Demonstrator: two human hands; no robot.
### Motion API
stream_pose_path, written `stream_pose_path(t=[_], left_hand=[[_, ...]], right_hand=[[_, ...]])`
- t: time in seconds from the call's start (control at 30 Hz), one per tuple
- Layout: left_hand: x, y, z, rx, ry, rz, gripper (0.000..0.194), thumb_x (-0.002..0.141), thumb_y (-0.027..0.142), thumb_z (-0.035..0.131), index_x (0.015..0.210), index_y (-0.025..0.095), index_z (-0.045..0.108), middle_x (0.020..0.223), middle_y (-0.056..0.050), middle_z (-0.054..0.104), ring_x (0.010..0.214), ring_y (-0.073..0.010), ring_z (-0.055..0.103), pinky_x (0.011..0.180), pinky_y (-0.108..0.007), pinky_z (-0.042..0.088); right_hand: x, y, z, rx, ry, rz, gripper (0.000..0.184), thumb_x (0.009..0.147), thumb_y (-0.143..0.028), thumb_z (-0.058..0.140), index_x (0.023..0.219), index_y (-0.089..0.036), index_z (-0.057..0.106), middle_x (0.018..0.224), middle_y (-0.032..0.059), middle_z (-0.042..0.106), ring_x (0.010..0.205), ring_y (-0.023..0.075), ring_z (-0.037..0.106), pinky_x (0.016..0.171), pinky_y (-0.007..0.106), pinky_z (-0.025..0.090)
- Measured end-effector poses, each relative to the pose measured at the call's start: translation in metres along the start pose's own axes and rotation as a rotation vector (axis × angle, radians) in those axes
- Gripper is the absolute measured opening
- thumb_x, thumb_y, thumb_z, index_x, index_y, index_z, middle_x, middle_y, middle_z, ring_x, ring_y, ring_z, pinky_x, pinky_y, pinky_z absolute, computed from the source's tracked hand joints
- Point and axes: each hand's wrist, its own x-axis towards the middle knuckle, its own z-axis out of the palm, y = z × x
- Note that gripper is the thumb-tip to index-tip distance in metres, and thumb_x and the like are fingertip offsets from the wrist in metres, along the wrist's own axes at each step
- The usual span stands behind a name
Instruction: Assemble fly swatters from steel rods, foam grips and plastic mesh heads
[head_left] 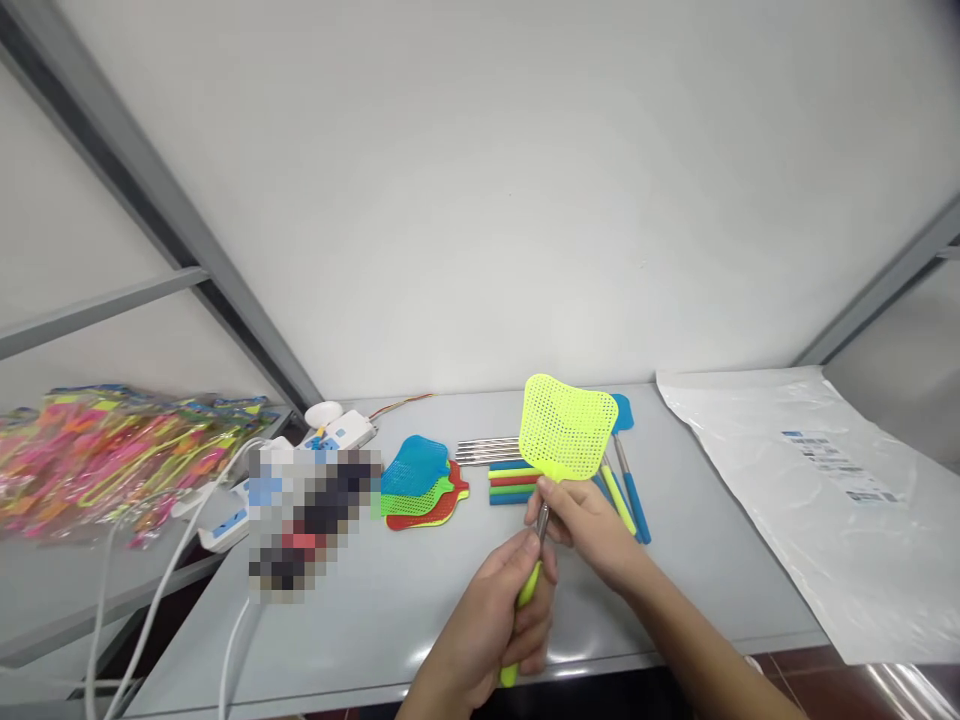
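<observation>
A yellow-green fly swatter [568, 425] with a perforated square head is held up over the front of the table. My left hand [499, 620] wraps round its yellow-green handle, near the metal rod. Higher up, my right hand [589, 525] pinches the neck where the rod meets the head. Behind the hands lie several coloured handles [510, 490] and thin metal rods [484, 452]. To the left is a pile of loose swatter heads [416, 475] in blue, green and red. Partly hidden behind the held head, a blue swatter [630, 480] lies beside a yellow-green handle.
A white plastic mailing bag [825, 500] with a label covers the table's right side. Power strips [225, 515] and white cables [161, 590] sit at the left, near a pixelated patch. Packaged colourful items [135, 450] fill a shelf at far left. A wall stands behind.
</observation>
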Motion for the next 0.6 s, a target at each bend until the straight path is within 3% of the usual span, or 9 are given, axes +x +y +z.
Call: stream_pose_path(t=[0.07, 0.17, 0.2, 0.3, 0.37, 0.5, 0.6], left_hand=[[0.004, -0.002, 0.003, 0.053, -0.007, -0.056, 0.037, 0.094, 0.058, 0.040, 0.082, 0.023, 0.042, 0.049, 0.012, 0.029, 0.032, -0.0039, 0.012, 0.031, -0.015, 0.021], [0.003, -0.003, 0.003, 0.228, -0.028, -0.113, 0.039, 0.093, 0.058, 0.041, 0.078, 0.022, 0.040, 0.053, 0.011, 0.032, 0.035, -0.0037, 0.018, 0.034, -0.014, 0.024], [0.001, -0.002, 0.002, 0.305, -0.036, -0.116, 0.039, 0.093, 0.057, 0.041, 0.077, 0.021, 0.041, 0.053, 0.010, 0.033, 0.036, -0.0039, 0.022, 0.035, -0.014, 0.028], [-0.001, 0.002, -0.001, 0.476, -0.068, -0.124, 0.038, 0.094, 0.054, 0.042, 0.075, 0.021, 0.043, 0.054, 0.008, 0.040, 0.038, -0.0059, 0.033, 0.037, -0.016, 0.032], [0.000, 0.007, -0.001, 0.490, -0.061, -0.123, 0.035, 0.094, 0.053, 0.041, 0.081, 0.021, 0.047, 0.057, 0.008, 0.042, 0.037, -0.0061, 0.031, 0.035, -0.016, 0.029], [0.007, 0.014, 0.006, 0.534, -0.013, -0.105, 0.041, 0.096, 0.057, 0.029, 0.100, 0.023, 0.052, 0.058, 0.009, 0.034, 0.035, -0.0066, 0.018, 0.032, -0.019, 0.020], [0.004, 0.018, 0.010, 0.721, 0.063, -0.039, 0.044, 0.095, 0.059, 0.028, 0.085, 0.022, 0.050, 0.059, 0.008, 0.034, 0.043, -0.0086, 0.027, 0.041, -0.020, 0.027]], right_hand=[[0.001, 0.000, -0.017, 0.027, 0.094, -0.032, 0.046, 0.089, -0.053, 0.052, 0.065, -0.016, 0.064, 0.047, -0.0063, 0.032, 0.045, 0.0076, 0.028, 0.044, 0.024, 0.021], [0.010, -0.016, -0.061, 0.168, 0.442, -0.182, 0.043, 0.083, -0.053, 0.062, 0.059, -0.017, 0.057, 0.050, -0.0070, 0.030, 0.044, 0.0068, 0.024, 0.041, 0.023, 0.021], [0.013, -0.023, -0.076, 0.192, 0.501, -0.226, 0.043, 0.082, -0.054, 0.062, 0.060, -0.018, 0.055, 0.051, -0.0073, 0.030, 0.045, 0.0070, 0.024, 0.041, 0.022, 0.021], [0.016, -0.036, -0.101, 0.236, 0.494, -0.246, 0.039, 0.082, -0.052, 0.063, 0.065, -0.019, 0.055, 0.051, -0.0089, 0.024, 0.045, 0.0071, 0.021, 0.040, 0.021, 0.021], [0.011, -0.030, -0.091, 0.282, 0.455, -0.222, 0.038, 0.084, -0.053, 0.060, 0.067, -0.019, 0.053, 0.052, -0.0090, 0.023, 0.045, 0.0076, 0.021, 0.041, 0.021, 0.022], [-0.004, -0.004, -0.049, 0.287, 0.312, -0.107, 0.043, 0.090, -0.056, 0.049, 0.068, -0.019, 0.053, 0.050, -0.0084, 0.025, 0.046, 0.0084, 0.020, 0.043, 0.023, 0.020], [-0.009, -0.005, -0.055, 0.171, 0.309, -0.106, 0.043, 0.089, -0.057, 0.051, 0.068, -0.019, 0.055, 0.048, -0.0078, 0.028, 0.045, 0.0085, 0.022, 0.043, 0.023, 0.019]])
